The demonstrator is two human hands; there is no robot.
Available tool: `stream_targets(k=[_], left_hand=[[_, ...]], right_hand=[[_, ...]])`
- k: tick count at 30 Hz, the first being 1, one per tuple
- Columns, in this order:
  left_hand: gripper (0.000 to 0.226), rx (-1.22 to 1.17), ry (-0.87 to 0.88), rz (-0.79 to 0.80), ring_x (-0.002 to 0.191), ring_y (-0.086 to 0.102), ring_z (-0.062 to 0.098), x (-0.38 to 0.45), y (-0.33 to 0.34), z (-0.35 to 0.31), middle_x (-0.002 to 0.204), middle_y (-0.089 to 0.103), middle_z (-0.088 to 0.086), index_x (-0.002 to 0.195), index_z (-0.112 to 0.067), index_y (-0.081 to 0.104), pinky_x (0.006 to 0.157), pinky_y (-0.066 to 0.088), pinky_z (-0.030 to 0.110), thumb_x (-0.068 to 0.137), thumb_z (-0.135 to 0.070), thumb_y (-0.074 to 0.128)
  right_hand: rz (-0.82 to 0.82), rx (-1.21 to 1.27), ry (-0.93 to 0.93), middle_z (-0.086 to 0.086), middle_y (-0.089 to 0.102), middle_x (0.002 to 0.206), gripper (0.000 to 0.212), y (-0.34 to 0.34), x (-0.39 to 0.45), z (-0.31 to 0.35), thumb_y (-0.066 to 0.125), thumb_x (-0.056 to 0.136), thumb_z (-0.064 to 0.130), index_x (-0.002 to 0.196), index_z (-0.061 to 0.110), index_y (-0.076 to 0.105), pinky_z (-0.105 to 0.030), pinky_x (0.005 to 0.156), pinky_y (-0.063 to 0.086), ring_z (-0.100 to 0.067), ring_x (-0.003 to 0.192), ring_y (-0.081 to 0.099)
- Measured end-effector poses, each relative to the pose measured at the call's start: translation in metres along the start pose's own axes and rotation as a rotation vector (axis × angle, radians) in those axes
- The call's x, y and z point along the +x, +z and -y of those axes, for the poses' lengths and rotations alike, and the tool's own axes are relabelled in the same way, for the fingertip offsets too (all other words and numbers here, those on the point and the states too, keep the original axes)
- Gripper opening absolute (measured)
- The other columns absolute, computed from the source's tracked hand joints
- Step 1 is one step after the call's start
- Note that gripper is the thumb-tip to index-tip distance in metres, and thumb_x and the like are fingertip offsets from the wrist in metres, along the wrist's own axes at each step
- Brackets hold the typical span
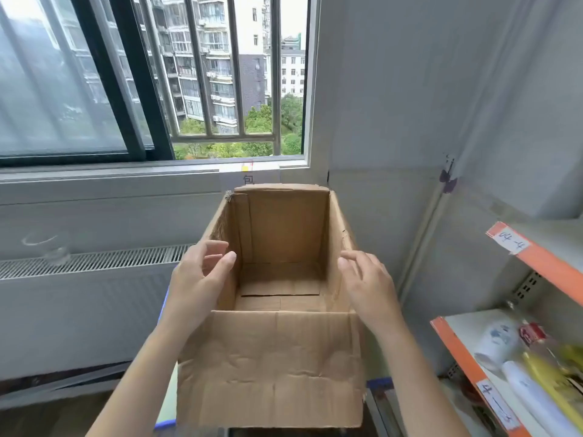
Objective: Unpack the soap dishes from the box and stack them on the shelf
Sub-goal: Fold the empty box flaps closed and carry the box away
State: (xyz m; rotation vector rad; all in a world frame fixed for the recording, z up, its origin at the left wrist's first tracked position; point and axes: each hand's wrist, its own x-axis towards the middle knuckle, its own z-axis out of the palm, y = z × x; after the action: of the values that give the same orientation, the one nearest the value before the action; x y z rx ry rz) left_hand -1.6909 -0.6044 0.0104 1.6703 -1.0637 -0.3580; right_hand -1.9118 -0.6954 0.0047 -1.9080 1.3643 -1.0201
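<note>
The cardboard box (277, 279) stood open, nothing inside. Left hand (197, 279) and right hand (367, 283) flanked its walls, each grip wide, holding nothing. Shelf (457, 351) label (497, 405) read "4-3".

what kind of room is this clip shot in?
Likely a small stockroom or storage corner in an upper-floor flat or office. Cues: an orange-edged metal shelf with handwritten bin labels, an open cardboard box with nothing visible inside, and a barred window facing apartment blocks.

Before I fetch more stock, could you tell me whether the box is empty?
Empty: the open cardboard box shows only its bare floor.
</note>
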Motion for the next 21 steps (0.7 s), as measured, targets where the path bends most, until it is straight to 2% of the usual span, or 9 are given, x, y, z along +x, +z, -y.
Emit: stream_targets(k=[2,4,7,9,12,17,21], left_hand=[[0.013,0.099,0.027,-0.028,0.096,0.060,0.012,0.004,-0.007,0.013,0.106,0.064,0.000,0.096,-0.027,0.059,0.086,0.046,0.030,0.087,-0.019,0.064],[0.018,0.170,0.042,-0.036,0.094,0.059,0.016,0.006,-0.009,0.024,0.104,0.062,0.003,0.095,-0.027,0.058,0.089,0.048,0.035,0.085,-0.015,0.066],[0.018,0.273,0.045,-0.014,0.098,0.057,0.020,0.002,-0.009,0.037,0.098,0.059,0.000,0.095,-0.027,0.059,0.089,0.047,0.035,0.083,-0.016,0.067],[0.018,0.342,0.060,0.014,0.098,0.054,0.019,-0.003,-0.008,0.040,0.094,0.055,-0.003,0.098,-0.020,0.062,0.086,0.040,0.026,0.082,-0.015,0.068],[0.022,0.431,0.074,0.002,0.106,0.045,0.019,-0.016,-0.006,0.042,0.099,0.048,-0.002,0.102,-0.014,0.064,0.085,0.027,0.017,0.081,-0.013,0.068],[0.033,0.465,-0.010,-0.160,0.120,0.033,0.029,-0.043,-0.008,0.046,0.123,0.042,0.015,0.114,-0.006,0.059,0.097,0.024,0.023,0.084,-0.017,0.066],[0.051,0.401,-0.174,-0.196,0.119,0.039,0.030,-0.066,-0.016,0.048,0.128,0.036,0.017,0.125,-0.002,0.043,0.101,0.031,0.034,0.085,-0.025,0.065]], right_hand=[[0.066,-0.139,-0.003,0.002,0.052,0.131,0.029,0.010,0.013,-0.010,0.047,0.094,0.015,0.120,0.017,0.059,-0.022,0.100,0.025,-0.016,0.124,0.039],[0.162,-0.296,-0.018,0.004,0.050,0.134,0.037,0.020,0.020,-0.020,0.045,0.089,0.006,0.122,0.018,0.057,-0.026,0.103,0.025,-0.017,0.128,0.034],[0.239,-0.497,-0.065,0.010,0.055,0.129,0.035,0.028,0.019,-0.025,0.045,0.089,0.011,0.117,0.024,0.061,-0.030,0.101,0.025,-0.011,0.129,0.034],[0.275,-0.523,-0.082,0.010,0.060,0.121,0.027,0.028,0.015,-0.024,0.046,0.091,0.023,0.111,0.027,0.065,-0.030,0.101,0.023,-0.010,0.124,0.041],[0.301,-0.547,-0.092,0.009,0.061,0.116,0.025,0.026,0.005,-0.023,0.047,0.090,0.029,0.106,0.028,0.066,-0.030,0.099,0.022,-0.010,0.122,0.041],[0.293,-0.559,-0.124,0.010,0.063,0.109,0.024,0.026,-0.017,-0.023,0.047,0.089,0.031,0.100,0.029,0.068,-0.031,0.096,0.020,-0.009,0.120,0.040],[0.289,-0.536,-0.129,0.010,0.064,0.101,0.027,0.025,-0.033,-0.019,0.044,0.090,0.035,0.092,0.027,0.069,-0.032,0.097,0.022,-0.010,0.115,0.044]])
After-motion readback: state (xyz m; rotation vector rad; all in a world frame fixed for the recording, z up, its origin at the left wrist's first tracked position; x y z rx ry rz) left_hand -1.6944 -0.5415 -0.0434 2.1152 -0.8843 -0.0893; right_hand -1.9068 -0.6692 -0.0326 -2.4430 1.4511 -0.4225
